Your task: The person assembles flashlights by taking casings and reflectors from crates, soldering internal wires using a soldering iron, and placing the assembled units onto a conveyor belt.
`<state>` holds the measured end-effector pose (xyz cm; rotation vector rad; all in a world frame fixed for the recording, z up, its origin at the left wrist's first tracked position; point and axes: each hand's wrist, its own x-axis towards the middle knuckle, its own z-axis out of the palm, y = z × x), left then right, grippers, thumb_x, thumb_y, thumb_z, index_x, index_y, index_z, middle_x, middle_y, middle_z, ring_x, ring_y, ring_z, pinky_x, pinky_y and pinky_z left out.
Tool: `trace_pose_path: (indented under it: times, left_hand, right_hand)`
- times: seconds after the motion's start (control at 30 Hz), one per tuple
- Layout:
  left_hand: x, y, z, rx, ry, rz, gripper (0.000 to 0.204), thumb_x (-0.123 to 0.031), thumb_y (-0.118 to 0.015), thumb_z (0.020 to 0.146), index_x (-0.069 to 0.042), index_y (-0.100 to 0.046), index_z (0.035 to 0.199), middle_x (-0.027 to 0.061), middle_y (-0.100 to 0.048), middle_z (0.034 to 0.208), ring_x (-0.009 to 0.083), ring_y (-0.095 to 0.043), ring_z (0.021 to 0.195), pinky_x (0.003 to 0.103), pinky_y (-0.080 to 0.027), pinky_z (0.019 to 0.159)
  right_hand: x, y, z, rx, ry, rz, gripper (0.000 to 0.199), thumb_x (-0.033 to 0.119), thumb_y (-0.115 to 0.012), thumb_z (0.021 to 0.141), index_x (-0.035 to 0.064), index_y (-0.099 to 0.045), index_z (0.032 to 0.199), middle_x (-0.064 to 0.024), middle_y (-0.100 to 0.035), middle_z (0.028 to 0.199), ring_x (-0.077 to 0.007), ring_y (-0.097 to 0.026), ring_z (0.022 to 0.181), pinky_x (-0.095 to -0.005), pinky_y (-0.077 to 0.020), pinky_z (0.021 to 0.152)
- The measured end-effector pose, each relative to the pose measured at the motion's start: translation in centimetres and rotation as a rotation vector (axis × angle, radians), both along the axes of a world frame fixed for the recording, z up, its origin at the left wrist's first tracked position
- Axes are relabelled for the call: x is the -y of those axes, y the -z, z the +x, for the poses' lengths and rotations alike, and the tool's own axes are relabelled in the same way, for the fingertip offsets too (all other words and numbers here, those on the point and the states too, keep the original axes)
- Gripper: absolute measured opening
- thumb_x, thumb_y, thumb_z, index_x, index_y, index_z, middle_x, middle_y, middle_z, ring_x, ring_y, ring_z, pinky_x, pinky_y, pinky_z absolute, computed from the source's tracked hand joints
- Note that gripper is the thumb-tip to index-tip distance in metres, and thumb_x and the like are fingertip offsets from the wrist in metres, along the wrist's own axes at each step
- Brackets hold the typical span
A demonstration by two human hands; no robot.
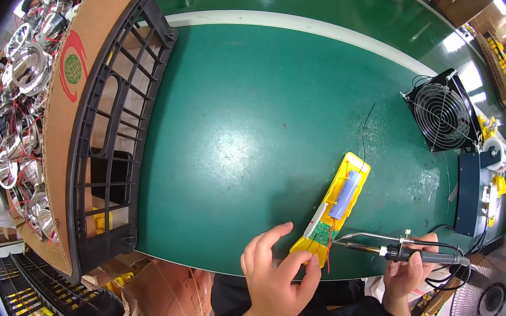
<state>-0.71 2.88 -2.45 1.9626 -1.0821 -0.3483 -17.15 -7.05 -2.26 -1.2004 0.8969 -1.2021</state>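
A yellow plastic housing lies slantwise near the bench's front edge, its hollow side up. Inside it are a purple cylindrical battery cell and a small green circuit board. Red wires run from the board area over the housing's side. My left hand pinches the near end with thumb and index finger; its other fingers stick out loosely. In my right hand is a soldering iron with a thin metal tube along it. Its tip reaches the board's right edge; whether it touches cannot be made out.
A black plastic crate and a carton with reflector cups stand left. At right are a square black fan, a dark blue box and a solder spool. A round fan is lower right.
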Motion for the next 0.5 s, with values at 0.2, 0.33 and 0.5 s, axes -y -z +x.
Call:
trace_pose_path:
  times: [0.2, 0.33, 0.5]
  left_hand:
    - [0.1, -0.1, 0.1, -0.064, -0.001, 0.025, 0.008, -0.009, -0.067, 0.064, -0.011, -0.060, 0.068, 0.0108, -0.049, 0.109, 0.0277, -0.045, 0.097, 0.034, -0.035, 0.079]
    - [0.1, -0.1, 0.2, -0.008, -0.002, 0.021, 0.008, -0.010, -0.067, 0.064, -0.011, -0.060, 0.068, 0.0103, -0.049, 0.110, 0.0275, -0.045, 0.097, 0.034, -0.034, 0.079]
    - [0.1, 0.0, 0.3, -0.009, 0.005, 0.020, 0.008, -0.010, -0.067, 0.065, -0.011, -0.060, 0.069, 0.0102, -0.049, 0.110, 0.0273, -0.045, 0.097, 0.034, -0.034, 0.079]
  right_hand:
    - [-0.8, -0.5, 1.0, -0.071, 0.030, 0.006, 0.033, 0.025, -0.060, 0.079, 0.0043, -0.035, 0.088, -0.0052, -0.045, 0.059, -0.0084, -0.039, 0.038, -0.0187, -0.0356, 0.037]
    - [-0.9, -0.4, 1.4, -0.062, 0.052, 0.017, 0.032, 0.026, -0.057, 0.080, 0.0041, -0.035, 0.088, -0.0051, -0.044, 0.056, -0.0089, -0.040, 0.036, -0.0189, -0.0359, 0.037]
    - [-1.2, -0.3, 1.6, -0.115, 0.045, 0.014, 0.032, 0.026, -0.056, 0.081, 0.0035, -0.035, 0.087, -0.0053, -0.044, 0.055, -0.0092, -0.041, 0.036, -0.0191, -0.0360, 0.037]
